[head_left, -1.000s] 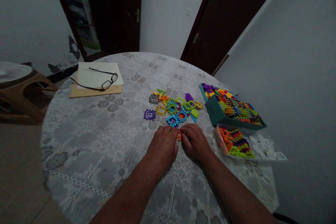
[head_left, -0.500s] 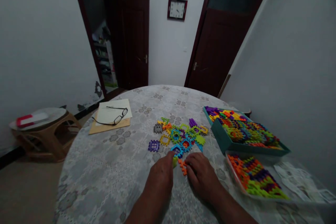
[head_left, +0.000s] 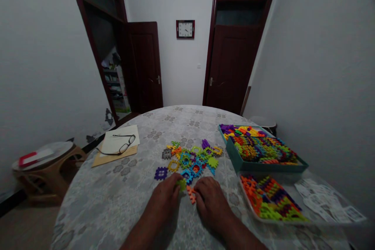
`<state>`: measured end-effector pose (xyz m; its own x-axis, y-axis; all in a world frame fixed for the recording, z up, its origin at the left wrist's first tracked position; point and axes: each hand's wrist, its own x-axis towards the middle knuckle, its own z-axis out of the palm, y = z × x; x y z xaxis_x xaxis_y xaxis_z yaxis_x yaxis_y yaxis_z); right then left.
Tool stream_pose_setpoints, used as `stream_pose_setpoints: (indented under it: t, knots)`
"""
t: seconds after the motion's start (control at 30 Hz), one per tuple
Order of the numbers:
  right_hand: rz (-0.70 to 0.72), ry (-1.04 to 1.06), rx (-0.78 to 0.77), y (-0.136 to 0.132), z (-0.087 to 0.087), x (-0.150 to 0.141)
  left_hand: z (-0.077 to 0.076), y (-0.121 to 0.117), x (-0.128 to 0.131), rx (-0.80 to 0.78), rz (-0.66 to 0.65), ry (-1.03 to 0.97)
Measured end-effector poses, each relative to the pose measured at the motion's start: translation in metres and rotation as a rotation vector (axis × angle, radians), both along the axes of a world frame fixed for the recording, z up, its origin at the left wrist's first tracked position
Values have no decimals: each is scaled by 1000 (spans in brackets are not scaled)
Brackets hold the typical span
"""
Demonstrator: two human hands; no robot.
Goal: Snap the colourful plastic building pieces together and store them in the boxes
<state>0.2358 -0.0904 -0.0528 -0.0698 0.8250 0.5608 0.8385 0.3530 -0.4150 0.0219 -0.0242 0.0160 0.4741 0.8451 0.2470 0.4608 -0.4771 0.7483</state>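
Observation:
Near the front of the round table, my left hand (head_left: pixel 167 195) is closed on a lime-green toothed building piece (head_left: pixel 182 184), held between thumb and fingers. Just to its right, my right hand (head_left: pixel 211 197) has its fingers curled against an orange toothed building piece (head_left: pixel 191 194) and grips its right edge. The two pieces are close together; I cannot tell whether they touch. Beyond the hands spreads a pile of toothed plastic pieces, with a blue square frame (head_left: pixel 186 177) closest. A purple window piece (head_left: pixel 161 173) lies left of the pile, and a yellow frame (head_left: pixel 173 166) beside it.
At right stands a teal box (head_left: pixel 263 166) packed with colourful pieces. In front of it is a clear plastic tray (head_left: pixel 249 207) holding more pieces and paper sheets (head_left: pixel 319 199). Glasses (head_left: pixel 123 148) rest on papers at left. A stool (head_left: pixel 43 172) stands beyond the table.
The camera view has tilted up and shifted, so everything sits further left and mostly lower. My left hand has drawn slightly away from the orange piece, showing more of the green piece.

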Motion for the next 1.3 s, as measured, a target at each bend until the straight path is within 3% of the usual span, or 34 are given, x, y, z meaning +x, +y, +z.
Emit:
stream_pose_setpoints:
  t: [0.67,1.0,1.3]
  knots:
    - [13,-72,-114,-2,16,9,-1,0,-1,-60,-11,16]
    - [23,-77,-117,-4,16,12,5,5,-10,-70,132,91]
    - [32,-70,-100,-4,15,13,9,-4,-6,-77,69,65]
